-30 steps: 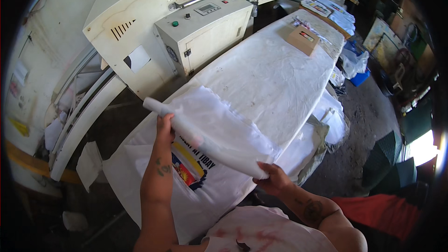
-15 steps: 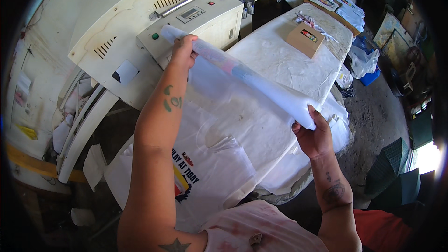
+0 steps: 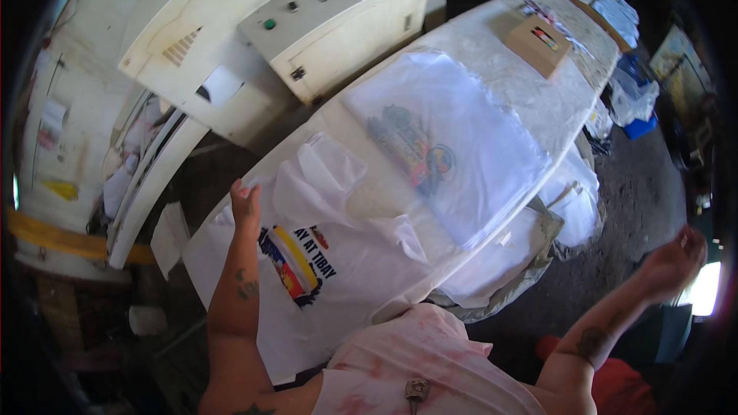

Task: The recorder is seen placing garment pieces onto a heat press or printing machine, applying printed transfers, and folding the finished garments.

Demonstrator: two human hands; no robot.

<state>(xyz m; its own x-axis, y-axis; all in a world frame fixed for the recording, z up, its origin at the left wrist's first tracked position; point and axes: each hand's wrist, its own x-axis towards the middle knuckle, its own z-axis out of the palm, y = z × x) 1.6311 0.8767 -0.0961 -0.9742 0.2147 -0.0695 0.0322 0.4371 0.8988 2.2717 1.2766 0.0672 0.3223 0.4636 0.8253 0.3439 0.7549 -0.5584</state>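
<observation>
A printed white T-shirt (image 3: pixel 361 261) lies spread on the near end of the long padded table, bearing a yellow, red and blue graphic with black lettering. My left hand (image 3: pixel 244 204) is above its left side, thumb and finger apart, with nothing visible between them. Whether it touches the cloth I cannot tell. Out to the right, beyond the table edge, my right hand (image 3: pixel 675 263) is raised, its fingers curled and blurred. A thin white sheet (image 3: pixel 492 146) with a faint multicoloured design showing on it lies flat on the table, apart from both hands.
A large cream machine with a control box (image 3: pixel 346 31) stands along the table's far left side. Farther along the table (image 3: pixel 492 34) sits a brown cardboard piece (image 3: pixel 538 46). White cloth bundles (image 3: pixel 573 196) hang beside the right edge. Plastic bags (image 3: pixel 634 100) rest beyond.
Both hands have let go of the white sheet, which now lies flat on the table. My left hand has moved down and left; my right hand has swung out right. The view has shifted slightly.
</observation>
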